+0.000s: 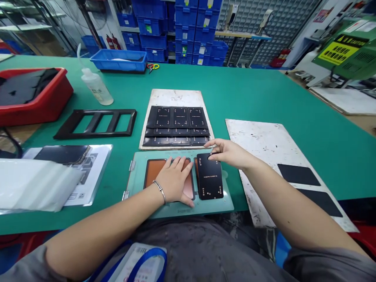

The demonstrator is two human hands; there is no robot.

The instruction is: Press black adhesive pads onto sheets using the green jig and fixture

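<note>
My left hand (174, 178) lies flat with its fingers spread on a pale green hinged fixture (136, 168), over its middle window. The fixture has several dark-rimmed windows with an orange-brown surface (154, 172) inside. In my right hand (227, 152) is a black rectangular panel (210, 178) with small copper-coloured marks, pinched at its top edge. The panel hangs over the fixture's right window and covers most of it; whether it touches the fixture I cannot tell. Just beyond the fixture, black sheets (179, 117) with similar marked panels lie overlapped on a white board (176, 96).
To the right, a worn white board (255, 145) carries two plain black panels (299, 174). On the left are a black frame (96, 133), white foam sheets (35, 184), a red bin (38, 105) and a squeeze bottle (96, 86). A blue tray (119, 60) and scissors (153, 67) lie farther back.
</note>
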